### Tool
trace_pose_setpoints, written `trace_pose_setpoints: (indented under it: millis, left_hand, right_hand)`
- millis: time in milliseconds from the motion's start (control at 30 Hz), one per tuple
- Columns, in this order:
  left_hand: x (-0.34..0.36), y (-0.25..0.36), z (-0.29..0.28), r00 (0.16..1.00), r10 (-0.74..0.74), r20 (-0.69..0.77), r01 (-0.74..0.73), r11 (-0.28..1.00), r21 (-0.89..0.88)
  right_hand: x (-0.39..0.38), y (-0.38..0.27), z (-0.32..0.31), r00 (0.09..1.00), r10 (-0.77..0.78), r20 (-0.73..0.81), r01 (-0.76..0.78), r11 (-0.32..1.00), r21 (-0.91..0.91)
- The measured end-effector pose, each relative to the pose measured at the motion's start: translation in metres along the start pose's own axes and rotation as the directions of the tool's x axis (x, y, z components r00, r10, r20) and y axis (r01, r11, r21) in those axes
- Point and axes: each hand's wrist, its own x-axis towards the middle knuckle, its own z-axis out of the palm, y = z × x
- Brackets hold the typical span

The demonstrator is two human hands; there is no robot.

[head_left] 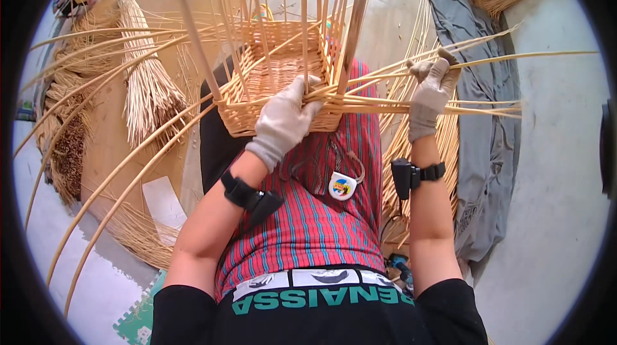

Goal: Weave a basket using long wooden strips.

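Observation:
A half-woven rectangular wicker basket (239, 124) rests on my lap, with upright stakes (304, 10) standing from its walls. My left hand (283, 120), in a pale work glove, is closed on the near rim, its fingers by a stake and the weaving canes. Out to the right, my right hand (432, 88), also gloved, pinches a long thin cane (514, 57) that runs back to the basket's near right corner. Other canes (475, 109) stick out under that hand. More long canes (122, 168) sweep out from the basket's left side. My left fingertips are partly hidden.
A bundle of pale cut canes (144, 81) lies at the left, beside darker bundles (67, 152). On the right, loose canes (421, 171) lie along a grey cloth (488, 152). A small white tape measure (342, 186) rests on the red checked cloth (302, 229) over my lap.

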Motion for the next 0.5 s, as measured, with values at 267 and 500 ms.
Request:
trace_pose_setpoints:
  millis: [267,500]
  left_hand:
    - [0.007,0.0,0.043,0.891,0.453,-0.03,-0.388,0.794,0.468]
    - [0.003,-0.026,0.046,0.81,0.586,-0.027,-0.468,0.673,0.572]
  right_hand:
    - [0.007,0.004,0.002,0.994,0.034,0.1,-0.016,0.984,-0.177]
    - [0.011,-0.028,0.018,0.947,0.321,-0.006,-0.32,0.945,-0.071]
